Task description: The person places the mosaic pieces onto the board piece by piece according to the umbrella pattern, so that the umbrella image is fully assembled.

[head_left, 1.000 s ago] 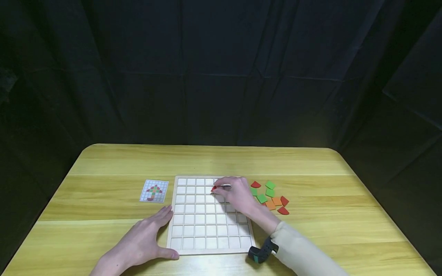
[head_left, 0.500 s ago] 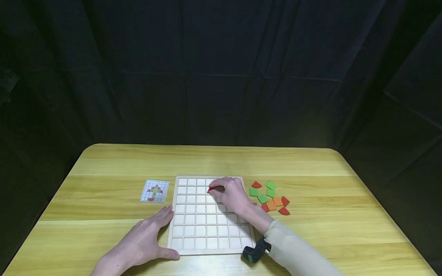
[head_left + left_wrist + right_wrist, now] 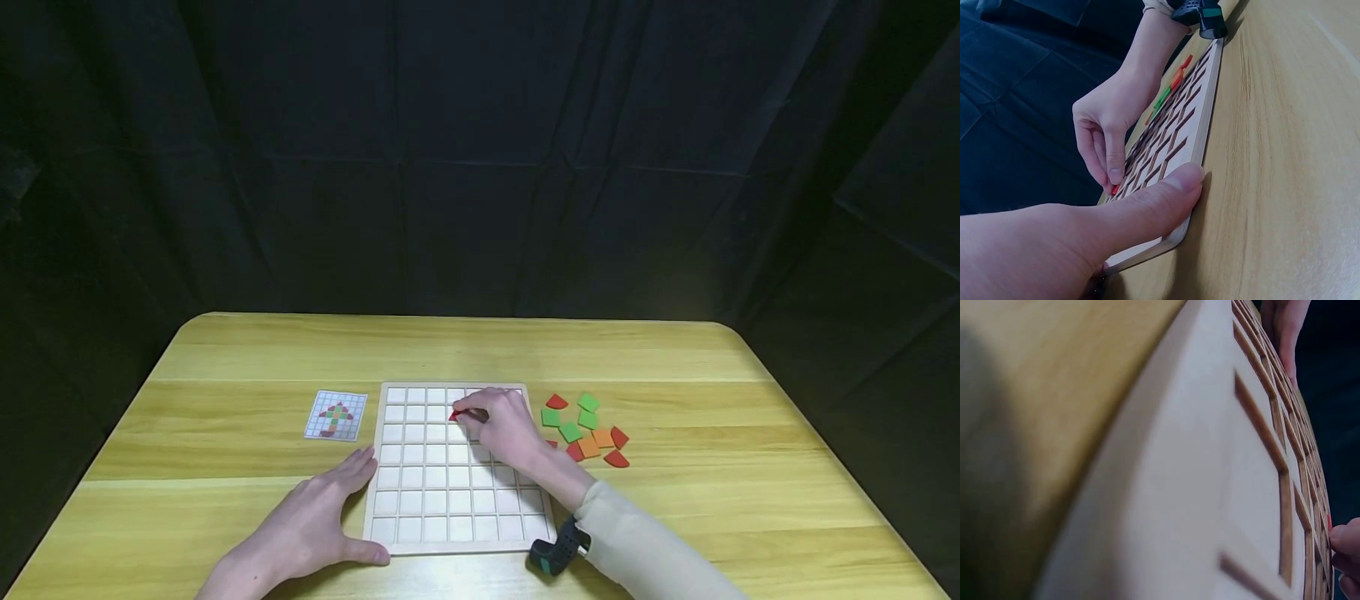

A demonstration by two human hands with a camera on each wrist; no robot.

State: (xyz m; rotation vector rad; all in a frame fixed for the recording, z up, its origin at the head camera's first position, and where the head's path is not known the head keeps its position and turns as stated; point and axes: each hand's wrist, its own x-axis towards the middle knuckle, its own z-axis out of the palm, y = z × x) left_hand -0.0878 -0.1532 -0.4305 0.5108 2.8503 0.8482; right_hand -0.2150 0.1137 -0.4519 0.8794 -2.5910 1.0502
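My right hand [image 3: 506, 427] pinches a red tile [image 3: 454, 414] between thumb and fingertips, over a cell near the top middle of the white gridded wooden board [image 3: 450, 548]. The tile's outline is mostly hidden by the fingers. In the left wrist view, that red tile [image 3: 1115, 188] is low among the cells at the board's far part. My left hand [image 3: 311, 521] rests at the board's left side, fingers along the left edge and the thumb at the near left corner. Only the fingertips of my right hand [image 3: 1346, 547] show in the right wrist view.
Right of the board lie loose tiles: green squares [image 3: 550, 417], orange squares [image 3: 588, 447] and red quarter-circle pieces [image 3: 617, 459]. To the left lies a small pattern card [image 3: 336, 415] with a coloured grid figure. A black wrist device [image 3: 553, 556] hangs near the board's front right corner.
My right hand has shifted slightly left with the red tile, then stayed nearly still over the same cell. The left hand keeps its place.
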